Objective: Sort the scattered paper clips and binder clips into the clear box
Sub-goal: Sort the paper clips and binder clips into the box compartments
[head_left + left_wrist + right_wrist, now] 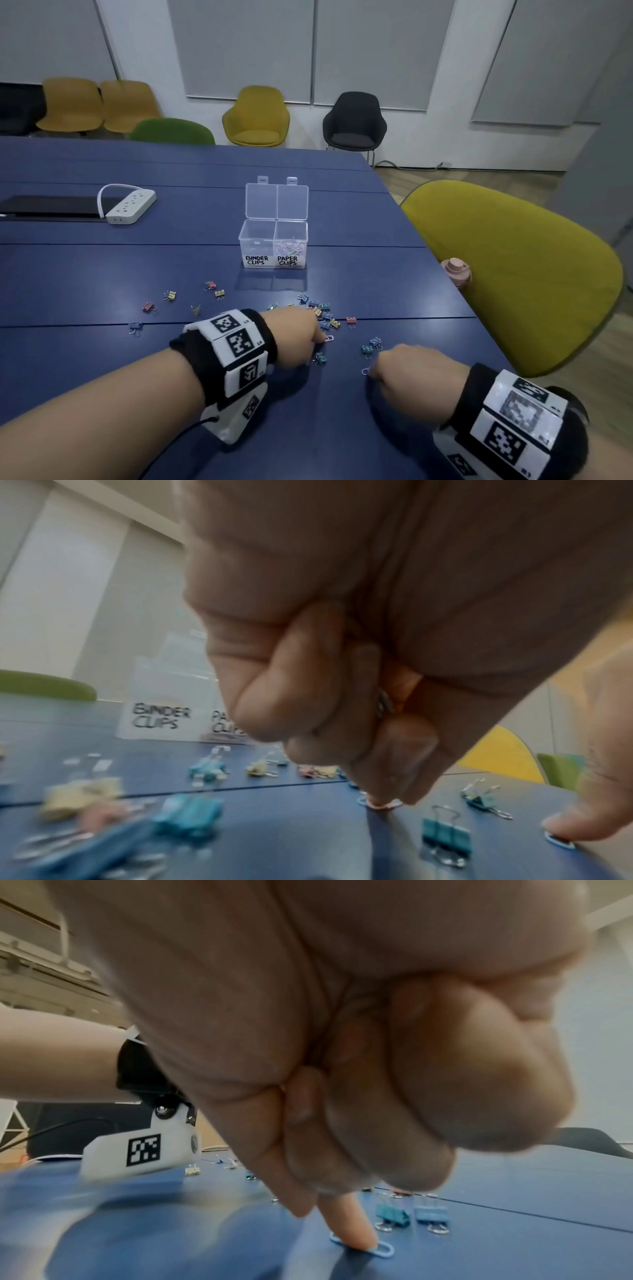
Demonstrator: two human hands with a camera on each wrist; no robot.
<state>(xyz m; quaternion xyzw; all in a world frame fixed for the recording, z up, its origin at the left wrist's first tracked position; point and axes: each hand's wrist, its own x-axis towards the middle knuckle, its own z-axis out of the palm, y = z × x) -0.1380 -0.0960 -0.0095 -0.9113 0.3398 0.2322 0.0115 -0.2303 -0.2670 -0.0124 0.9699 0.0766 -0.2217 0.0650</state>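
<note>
While right hand (342,1069), other fingers curled, pins blue paper clip (361,1249) under one fingertip and left hand (359,696) pinches pink paper clip (382,803), flat clips risk sliding on table (342,428); mixed grab could land in wrong half of box (274,243).

Both forearms reaching in from near edge, wrists strapped w/ marker bands. Left hand (297,331) low at centre, fingers curled under, index + thumb tips pinched together. Right hand (411,371) near right, fisted, index finger (346,1223) straight down, tip pressing tabletop.
</note>
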